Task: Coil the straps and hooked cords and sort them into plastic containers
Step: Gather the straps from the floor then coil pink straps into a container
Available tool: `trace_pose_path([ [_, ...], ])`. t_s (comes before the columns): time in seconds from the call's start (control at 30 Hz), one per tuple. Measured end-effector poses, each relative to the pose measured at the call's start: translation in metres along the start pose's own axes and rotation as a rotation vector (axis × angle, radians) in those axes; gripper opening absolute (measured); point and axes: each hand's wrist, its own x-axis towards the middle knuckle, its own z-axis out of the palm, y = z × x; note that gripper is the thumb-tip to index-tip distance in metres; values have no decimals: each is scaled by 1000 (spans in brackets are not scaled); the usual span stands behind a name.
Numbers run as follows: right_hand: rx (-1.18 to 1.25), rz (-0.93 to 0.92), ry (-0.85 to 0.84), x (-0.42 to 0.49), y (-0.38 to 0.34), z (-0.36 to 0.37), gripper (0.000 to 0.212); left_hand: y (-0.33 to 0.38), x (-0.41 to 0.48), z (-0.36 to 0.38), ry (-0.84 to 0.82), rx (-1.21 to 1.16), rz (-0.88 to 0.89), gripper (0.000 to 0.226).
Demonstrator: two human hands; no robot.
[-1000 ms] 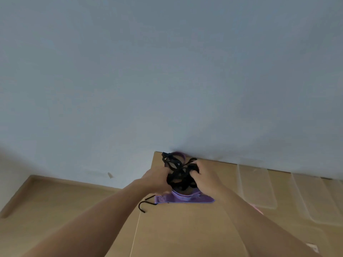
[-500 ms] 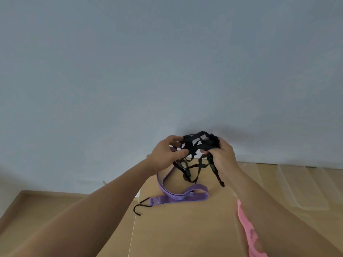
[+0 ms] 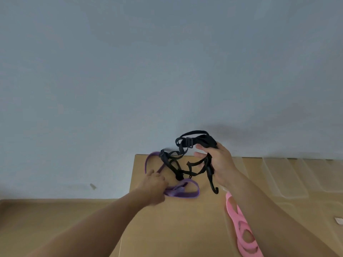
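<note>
A tangle of black hooked cords and straps (image 3: 187, 156) hangs above the far end of the wooden table (image 3: 176, 223). My right hand (image 3: 218, 164) grips one end of the tangle and holds it up; a black hook (image 3: 215, 191) dangles below the hand. A purple strap (image 3: 182, 191) lies looped on the table under the tangle. My left hand (image 3: 154, 184) is down on the purple strap with its fingers curled on it. A pink strap (image 3: 241, 229) lies along the table beside my right forearm.
Several clear plastic containers (image 3: 285, 175) stand in a row at the right, against the grey-blue wall (image 3: 167, 71). The table's left edge drops to a wooden floor (image 3: 46, 219). A small white scrap (image 3: 339, 220) lies at the far right.
My left hand has let go of the black tangle and dropped onto the purple strap. My right hand keeps the tangle, which now hangs more spread out.
</note>
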Motion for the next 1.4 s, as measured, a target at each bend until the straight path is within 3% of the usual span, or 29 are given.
trace_pose_path([
  [0.07,1,-17,-3,1,0,-3,19,-8,0,-17,-37,-344,-82,8],
  [0.2,-72,-152,104,7,-5,-6,15,-26,-13,-69,-9,-1118,-207,18],
  [0.3,-301,-183,158,14,-1,-4,13,-34,-24,-103,94,-1383,-211,19],
  [0.4,-531,-86,108,18,20,0,14,-39,-29,-124,201,-1607,-243,25],
  [0.5,-755,-57,74,22,45,2,11,-47,-32,-121,143,-1850,-332,20],
  [0.6,-820,-80,95,24,59,4,10,-59,-39,-96,59,-2079,-428,17],
  [0.7,-806,-72,157,26,64,2,13,-66,-45,-62,3,-1995,-615,27],
  [0.8,-954,-91,143,29,71,2,10,-69,-46,-37,49,-1853,-832,24],
  [0.87,-1092,-83,52,30,81,6,42,-70,-47,-27,39,-1813,-896,21],
  [1.0,-1370,-115,-106,26,100,15,105,-69,-49,-21,-65,-1692,-834,18],
  [1.13,-1600,-204,-234,26,123,23,131,-69,-51,-14,-22,-1660,-807,21],
  [1.2,-1709,-231,-262,26,137,27,121,-68,-53,-11,-38,-1658,-741,21],
  [1.27,-1744,-238,-259,26,145,28,92,-67,-55,-8,-64,-1681,-683,21],
  [1.33,-1664,-236,-228,27,144,29,54,-67,-58,-5,-76,-1696,-670,21],
  [1.4,-1423,-178,-201,27,135,29,30,-67,-60,-5,-77,-1678,-677,15],
])
